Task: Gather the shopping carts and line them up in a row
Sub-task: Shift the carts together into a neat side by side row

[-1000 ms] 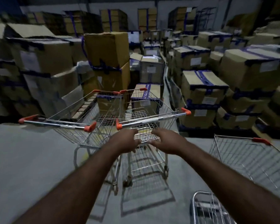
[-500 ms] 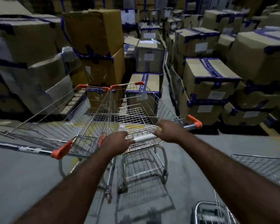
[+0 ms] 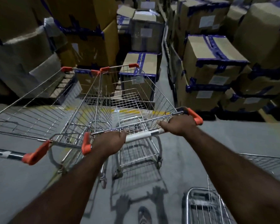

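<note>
- Steel-wire left cart (image 3: 39, 117) stands just beside the one I hold; its handle runs off the left edge, so only one orange cap (image 3: 34, 155) shows.
- My left hand (image 3: 110, 141) wraps the handle bar (image 3: 141, 135); the fingertips are tucked under, out of sight.
- The middle cart (image 3: 136, 97) stands centre on the grey floor (image 3: 233, 135), long axis running away from me, nose toward the cardboard boxes (image 3: 213, 62) (blue-taped, stacked).
- My right hand (image 3: 179, 125) grips the same bar near its right end.
- The third cart (image 3: 263, 164) is far right, largely hidden by my forearm and the frame edge; I cannot tell its heading.
</note>
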The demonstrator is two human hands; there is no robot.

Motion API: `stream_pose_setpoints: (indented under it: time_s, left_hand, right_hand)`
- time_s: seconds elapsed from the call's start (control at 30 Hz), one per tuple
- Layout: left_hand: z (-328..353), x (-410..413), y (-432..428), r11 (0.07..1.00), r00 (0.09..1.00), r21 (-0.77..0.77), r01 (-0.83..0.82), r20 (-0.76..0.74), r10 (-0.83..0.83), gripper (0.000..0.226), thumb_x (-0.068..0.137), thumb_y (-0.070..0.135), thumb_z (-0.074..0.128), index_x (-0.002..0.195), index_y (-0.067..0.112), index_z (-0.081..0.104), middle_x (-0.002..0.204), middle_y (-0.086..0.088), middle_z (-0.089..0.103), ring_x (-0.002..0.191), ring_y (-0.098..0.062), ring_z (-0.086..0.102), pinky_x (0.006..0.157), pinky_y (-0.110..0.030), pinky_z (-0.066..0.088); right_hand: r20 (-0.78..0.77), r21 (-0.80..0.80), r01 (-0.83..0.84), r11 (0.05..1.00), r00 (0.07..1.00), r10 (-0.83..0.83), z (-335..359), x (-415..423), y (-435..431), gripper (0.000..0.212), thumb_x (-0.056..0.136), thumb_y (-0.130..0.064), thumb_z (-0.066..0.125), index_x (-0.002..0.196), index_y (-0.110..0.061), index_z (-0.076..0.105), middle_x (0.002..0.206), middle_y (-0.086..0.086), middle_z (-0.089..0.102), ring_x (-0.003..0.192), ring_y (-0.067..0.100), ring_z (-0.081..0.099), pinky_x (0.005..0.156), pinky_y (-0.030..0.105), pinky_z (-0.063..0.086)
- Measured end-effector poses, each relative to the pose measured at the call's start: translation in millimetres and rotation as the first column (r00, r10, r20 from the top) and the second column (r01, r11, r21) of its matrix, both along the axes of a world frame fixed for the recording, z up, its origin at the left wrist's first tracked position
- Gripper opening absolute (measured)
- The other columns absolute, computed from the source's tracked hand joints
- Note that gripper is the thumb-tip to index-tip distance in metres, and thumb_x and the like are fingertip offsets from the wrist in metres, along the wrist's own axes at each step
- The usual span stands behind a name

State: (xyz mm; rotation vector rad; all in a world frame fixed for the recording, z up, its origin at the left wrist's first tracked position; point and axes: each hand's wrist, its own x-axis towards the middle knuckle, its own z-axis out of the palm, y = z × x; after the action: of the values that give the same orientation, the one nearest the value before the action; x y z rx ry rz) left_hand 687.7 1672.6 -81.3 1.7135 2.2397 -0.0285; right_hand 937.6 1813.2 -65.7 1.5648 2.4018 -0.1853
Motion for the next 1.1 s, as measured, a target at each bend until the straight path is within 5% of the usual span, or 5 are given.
stream_pose_setpoints:
  time_s: [0.23,0.53,0.9,0.97,1.1]
  left_hand:
    - [-6,-20,-35,0.997,0.997,0.009,0.079,0.001,-0.079,0.069,0.099,0.064,0.01,0.078,0.024,0.062,0.088,0.003,0.071,0.092,-0.021,0.065,0.078,-0.035,0.04]
    - [-15,-14,-97,0.987,0.984,0.038,0.158,-0.095,-0.154,0.078,0.095,0.067,0.01,0.104,0.017,0.069,0.107,-0.01,0.069,0.101,-0.029,0.064,0.085,-0.038,0.045]
    - [-14,-3,-184,0.983,0.983,0.099,0.152,-0.115,-0.14,0.062,0.094,0.058,0.022,0.089,0.015,0.067,0.099,-0.01,0.068,0.092,-0.029,0.063,0.072,-0.034,0.04]
    - [-14,0,-197,0.987,0.988,0.105,0.126,-0.102,-0.115,0.06,0.092,0.057,0.023,0.086,0.015,0.066,0.094,-0.009,0.066,0.086,-0.028,0.062,0.071,-0.034,0.042]
    - [-10,10,-225,0.979,0.978,0.13,0.155,-0.161,-0.134,0.047,0.096,0.047,0.023,0.083,0.018,0.057,0.084,-0.004,0.059,0.077,-0.024,0.056,0.066,-0.034,0.037]
  right_hand:
    - [-0.034,-0.004,0.014,1.0,0.999,-0.014,-6,1,-51,0.1,0.078,-0.089,0.004,0.096,-0.022,0.076,0.111,0.008,0.07,0.107,0.027,0.062,0.095,0.043,0.044]
    - [-0.023,0.013,0.097,0.995,0.995,-0.097,-10,23,-153,0.096,0.081,-0.088,0.003,0.097,-0.025,0.074,0.116,0.006,0.07,0.109,0.028,0.062,0.093,0.041,0.045]
    - [-0.197,0.153,0.085,0.985,0.979,-0.054,-16,66,-275,0.089,0.083,-0.087,0.005,0.082,-0.028,0.072,0.078,-0.006,0.067,0.088,0.016,0.065,0.089,0.039,0.046]
    - [-0.096,0.209,0.018,0.978,0.995,0.002,-15,84,-289,0.095,0.082,-0.088,0.0,0.088,-0.028,0.073,0.086,-0.007,0.068,0.103,0.018,0.063,0.105,0.047,0.031]
    - [-0.025,0.192,0.078,0.978,0.997,-0.074,-15,107,-320,0.087,0.086,-0.083,0.007,0.127,-0.032,0.064,0.143,-0.003,0.054,0.148,0.019,0.025,0.115,0.063,-0.003]
